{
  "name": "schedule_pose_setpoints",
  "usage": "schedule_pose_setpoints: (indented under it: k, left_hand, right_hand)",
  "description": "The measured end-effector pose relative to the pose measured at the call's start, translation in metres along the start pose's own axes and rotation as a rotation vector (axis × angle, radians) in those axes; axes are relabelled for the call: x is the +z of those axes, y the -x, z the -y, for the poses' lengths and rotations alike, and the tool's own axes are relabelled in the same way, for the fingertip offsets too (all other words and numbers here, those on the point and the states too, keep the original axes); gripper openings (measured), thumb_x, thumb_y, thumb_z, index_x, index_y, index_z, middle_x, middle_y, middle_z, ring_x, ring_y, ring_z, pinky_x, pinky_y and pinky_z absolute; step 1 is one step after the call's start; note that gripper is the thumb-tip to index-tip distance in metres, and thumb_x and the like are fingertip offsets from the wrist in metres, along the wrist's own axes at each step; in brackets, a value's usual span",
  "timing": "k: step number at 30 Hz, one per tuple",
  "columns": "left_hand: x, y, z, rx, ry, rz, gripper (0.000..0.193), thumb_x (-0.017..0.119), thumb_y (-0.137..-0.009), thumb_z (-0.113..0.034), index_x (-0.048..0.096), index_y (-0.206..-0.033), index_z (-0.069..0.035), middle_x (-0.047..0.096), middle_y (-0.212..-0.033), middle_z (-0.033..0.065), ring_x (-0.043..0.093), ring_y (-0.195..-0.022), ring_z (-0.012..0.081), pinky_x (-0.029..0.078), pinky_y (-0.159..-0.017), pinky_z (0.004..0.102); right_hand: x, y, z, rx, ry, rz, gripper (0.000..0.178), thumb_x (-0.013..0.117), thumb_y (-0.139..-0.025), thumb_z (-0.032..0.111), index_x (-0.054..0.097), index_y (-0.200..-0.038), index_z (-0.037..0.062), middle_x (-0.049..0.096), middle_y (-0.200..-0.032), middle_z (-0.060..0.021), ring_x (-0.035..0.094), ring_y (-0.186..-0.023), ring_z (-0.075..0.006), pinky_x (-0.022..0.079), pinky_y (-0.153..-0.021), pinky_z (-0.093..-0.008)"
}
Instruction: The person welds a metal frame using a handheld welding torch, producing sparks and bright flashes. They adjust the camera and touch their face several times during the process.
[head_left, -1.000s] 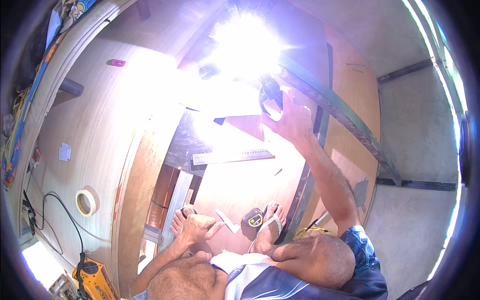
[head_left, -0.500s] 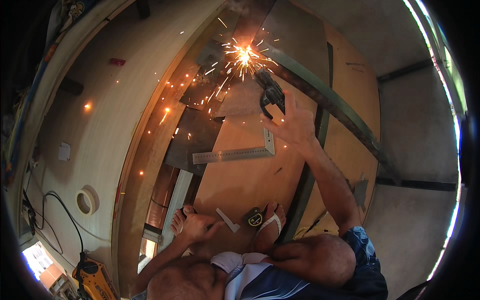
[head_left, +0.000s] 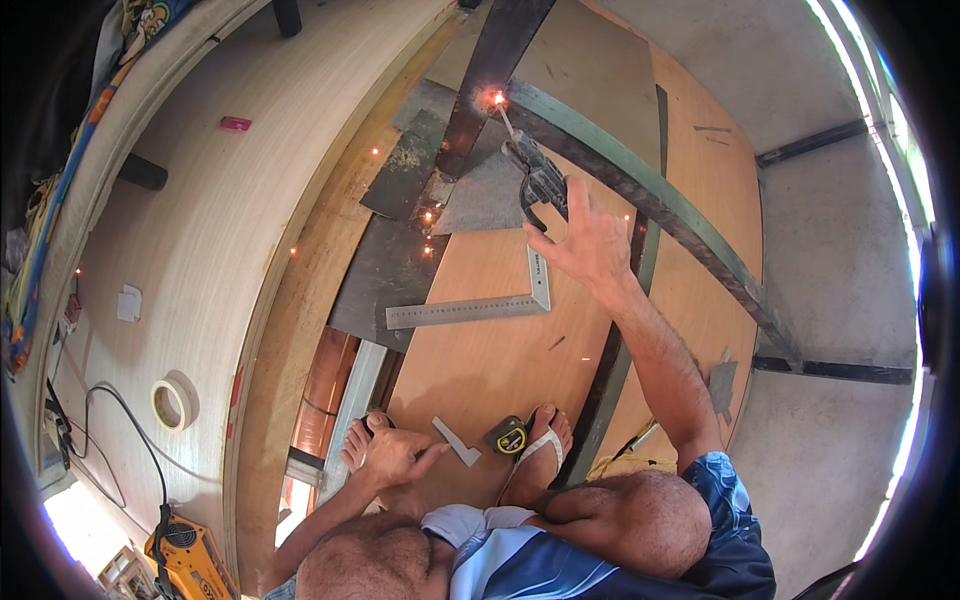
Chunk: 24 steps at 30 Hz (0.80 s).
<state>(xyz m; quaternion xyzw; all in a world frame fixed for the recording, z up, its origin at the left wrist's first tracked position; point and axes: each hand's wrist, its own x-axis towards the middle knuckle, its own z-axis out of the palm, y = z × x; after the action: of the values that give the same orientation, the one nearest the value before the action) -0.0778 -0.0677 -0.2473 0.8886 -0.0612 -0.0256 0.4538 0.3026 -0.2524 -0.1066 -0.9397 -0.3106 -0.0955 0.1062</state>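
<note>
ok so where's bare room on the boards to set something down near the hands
Free: brown board between the steel square and tape measure; pale board between the tape roll and pink bit. Crowded: by the right hand, with electrode holder, glowing tip and scrap plates.

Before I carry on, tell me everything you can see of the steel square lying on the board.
The steel square is a flat L of bare grey metal with ruler marks along both arms. Its long arm runs left across the brown board, its short arm runs up toward the right hand, ending just beneath it. It lies flat; the long arm's left end reaches a dark metal sheet. Neither hand holds it.
</note>
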Motion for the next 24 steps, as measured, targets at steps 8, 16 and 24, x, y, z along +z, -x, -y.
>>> schedule_pose_setpoints:
  k: [8, 16, 24]
  left_hand:
    - [0.000, 0.000, -0.001, -0.001, 0.003, 0.006, 0.050, 0.077, -0.098, -0.036, 0.063, -0.059, -0.007, 0.059, -0.054, 0.0107, 0.060, -0.048, 0.0303, 0.047, -0.052, 0.0420]
    - [-0.005, 0.000, -0.005, -0.020, -0.019, 0.057, 0.047, 0.074, -0.100, -0.038, 0.064, -0.066, -0.007, 0.066, -0.063, 0.0125, 0.069, -0.060, 0.0330, 0.053, -0.059, 0.0446]
    - [-0.001, 0.001, -0.003, -0.026, 0.038, 0.061, 0.049, 0.075, -0.100, -0.037, 0.062, -0.064, -0.006, 0.063, -0.061, 0.0139, 0.067, -0.058, 0.0343, 0.051, -0.058, 0.0457]
  right_hand:
    - [0.000, -0.001, 0.001, -0.026, 0.048, -0.026, 0.075, 0.084, -0.084, 0.047, 0.052, -0.132, 0.0004, 0.075, -0.091, -0.0196, 0.076, -0.075, -0.0383, 0.060, -0.064, -0.0479]
    - [0.005, -0.003, -0.007, 0.043, 0.174, 0.117, 0.086, 0.079, -0.087, 0.055, 0.052, -0.148, 0.0007, 0.072, -0.119, -0.0212, 0.076, -0.086, -0.0344, 0.063, -0.071, -0.0475]
    - [0.009, 0.007, -0.007, -0.031, 0.028, -0.024, 0.073, 0.085, -0.082, 0.045, 0.053, -0.133, 0.0036, 0.075, -0.099, -0.0173, 0.076, -0.080, -0.0379, 0.060, -0.064, -0.0518]
